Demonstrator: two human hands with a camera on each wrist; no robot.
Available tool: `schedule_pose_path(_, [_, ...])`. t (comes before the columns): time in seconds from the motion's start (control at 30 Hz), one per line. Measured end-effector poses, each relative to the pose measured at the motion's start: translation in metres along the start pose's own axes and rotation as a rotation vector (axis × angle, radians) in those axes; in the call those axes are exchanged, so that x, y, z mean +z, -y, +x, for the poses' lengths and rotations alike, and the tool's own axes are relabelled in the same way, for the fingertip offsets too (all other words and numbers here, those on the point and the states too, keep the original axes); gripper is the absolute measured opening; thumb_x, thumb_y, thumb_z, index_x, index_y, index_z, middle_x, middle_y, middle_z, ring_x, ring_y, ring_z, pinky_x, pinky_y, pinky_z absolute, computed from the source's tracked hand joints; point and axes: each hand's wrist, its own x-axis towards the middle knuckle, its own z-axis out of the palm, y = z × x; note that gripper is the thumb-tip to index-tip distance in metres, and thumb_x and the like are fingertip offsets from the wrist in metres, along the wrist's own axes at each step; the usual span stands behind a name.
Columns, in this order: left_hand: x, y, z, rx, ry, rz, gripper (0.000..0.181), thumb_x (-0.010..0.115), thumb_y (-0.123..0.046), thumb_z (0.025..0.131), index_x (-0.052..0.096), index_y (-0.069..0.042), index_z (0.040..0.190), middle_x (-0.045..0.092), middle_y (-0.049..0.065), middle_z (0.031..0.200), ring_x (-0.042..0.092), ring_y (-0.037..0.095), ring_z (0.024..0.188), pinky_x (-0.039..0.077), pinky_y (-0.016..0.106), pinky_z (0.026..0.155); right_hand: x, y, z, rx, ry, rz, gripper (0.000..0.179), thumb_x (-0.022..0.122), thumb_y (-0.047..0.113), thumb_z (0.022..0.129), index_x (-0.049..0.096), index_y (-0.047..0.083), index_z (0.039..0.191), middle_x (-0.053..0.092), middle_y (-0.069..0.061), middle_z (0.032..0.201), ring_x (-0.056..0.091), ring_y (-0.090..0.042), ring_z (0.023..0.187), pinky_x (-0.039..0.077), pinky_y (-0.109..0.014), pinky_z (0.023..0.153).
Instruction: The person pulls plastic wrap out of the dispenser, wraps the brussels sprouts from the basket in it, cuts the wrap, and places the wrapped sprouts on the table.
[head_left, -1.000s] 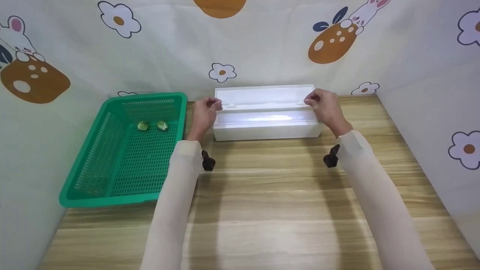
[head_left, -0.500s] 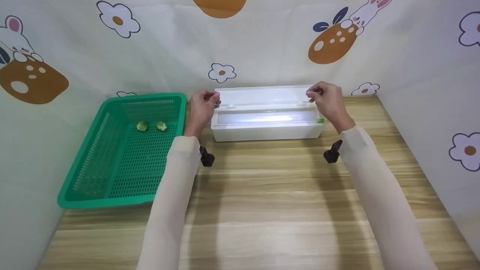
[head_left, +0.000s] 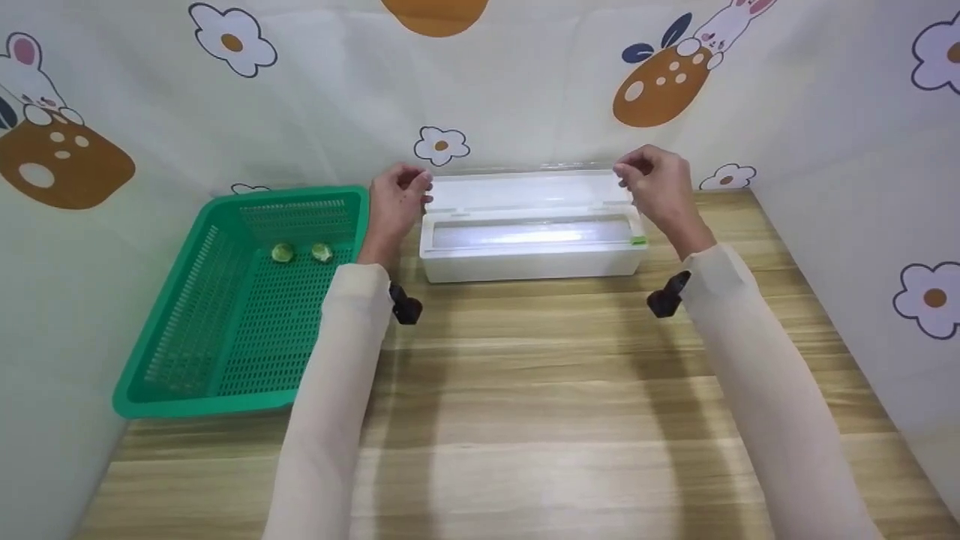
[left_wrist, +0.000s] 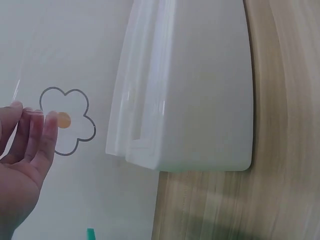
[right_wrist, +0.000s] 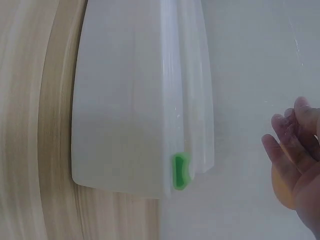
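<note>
A white cling film dispenser (head_left: 532, 268) stands against the back wall, its lid (head_left: 525, 192) raised and a shiny roll (head_left: 487, 235) showing inside. Clear cling film (head_left: 577, 166), nearly invisible, stretches between the two hands above the box. My left hand (head_left: 394, 206) pinches one corner of it beyond the box's left end; in the left wrist view the film passes between thumb and fingers (left_wrist: 49, 132). At the other end my right hand (head_left: 661, 187) pinches the opposite corner. A green slider (right_wrist: 180, 171) sits at the box's right end.
On the left stands a green plastic basket (head_left: 195, 407) with two small round green vegetables, like Brussels sprouts (head_left: 283, 253), near its back. Patterned cloth walls (head_left: 525, 82) enclose the wooden table (head_left: 540, 390) behind and at the sides.
Both hands have risen and moved back from the box's front, drawing the film's edge up past the lid. The green slider, hidden one second ago, has come into view.
</note>
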Motion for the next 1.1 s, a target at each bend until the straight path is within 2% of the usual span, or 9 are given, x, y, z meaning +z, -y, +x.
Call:
schedule_pose_path(0.13, [-0.003, -0.005, 0.0, 0.049, -0.015, -0.011, 0.023, 0.059, -0.018, 0.101, 0.065, -0.004, 0.117, 0.067, 0.01, 0.107, 0.066, 0.026, 0.101, 0.059, 0.03, 0.091, -0.002, 0.005, 0.0, -0.024, -0.027, 0.045, 0.026, 0.066, 0.024, 0.097, 0.07, 0.003, 0.111, 0.066, 0.0, 0.092, 0.063, -0.011, 0.08, 0.054, -0.014, 0.071])
schedule_pose_path(0.27, [-0.005, -0.011, 0.001, 0.068, -0.016, -0.038, 0.019, 0.06, -0.018, 0.1, 0.066, -0.006, 0.114, 0.067, 0.008, 0.104, 0.066, 0.025, 0.1, 0.059, 0.028, 0.09, -0.006, 0.01, 0.003, -0.009, -0.036, 0.08, 0.028, 0.067, 0.026, 0.095, 0.07, 0.004, 0.112, 0.066, 0.001, 0.093, 0.063, -0.008, 0.079, 0.055, -0.013, 0.072])
schedule_pose_path(0.43, [-0.008, -0.017, 0.001, 0.096, -0.008, -0.075, 0.02, 0.059, -0.017, 0.101, 0.066, -0.004, 0.115, 0.066, 0.008, 0.101, 0.064, 0.025, 0.1, 0.058, 0.028, 0.091, -0.012, 0.015, 0.005, 0.023, -0.039, 0.108, 0.031, 0.069, 0.03, 0.093, 0.071, 0.007, 0.114, 0.066, 0.003, 0.095, 0.064, -0.013, 0.084, 0.056, -0.014, 0.077])
schedule_pose_path(0.6, [-0.01, -0.023, 0.002, 0.099, -0.007, -0.083, 0.022, 0.06, -0.018, 0.1, 0.066, -0.005, 0.116, 0.066, 0.006, 0.102, 0.064, 0.019, 0.096, 0.058, 0.027, 0.091, -0.016, 0.02, 0.005, 0.026, -0.059, 0.132, 0.032, 0.07, 0.032, 0.092, 0.071, 0.009, 0.115, 0.065, 0.006, 0.094, 0.065, -0.015, 0.087, 0.057, -0.017, 0.083])
schedule_pose_path(0.83, [-0.014, -0.032, 0.002, 0.12, -0.015, -0.113, 0.021, 0.061, -0.017, 0.1, 0.066, -0.005, 0.116, 0.065, 0.005, 0.102, 0.063, 0.02, 0.096, 0.058, 0.026, 0.091, -0.018, 0.031, 0.005, -0.001, -0.12, 0.172, 0.029, 0.07, 0.03, 0.093, 0.071, 0.01, 0.114, 0.065, 0.008, 0.093, 0.064, -0.009, 0.083, 0.055, -0.012, 0.077])
schedule_pose_path(1.1, [-0.017, -0.04, 0.002, 0.155, -0.047, -0.162, 0.02, 0.06, -0.015, 0.1, 0.066, -0.003, 0.115, 0.063, 0.003, 0.096, 0.063, 0.018, 0.089, 0.057, 0.027, 0.091, -0.021, 0.039, 0.006, -0.046, -0.157, 0.26, 0.026, 0.074, 0.027, 0.091, 0.074, 0.01, 0.11, 0.067, 0.009, 0.09, 0.063, -0.008, 0.08, 0.055, -0.015, 0.075])
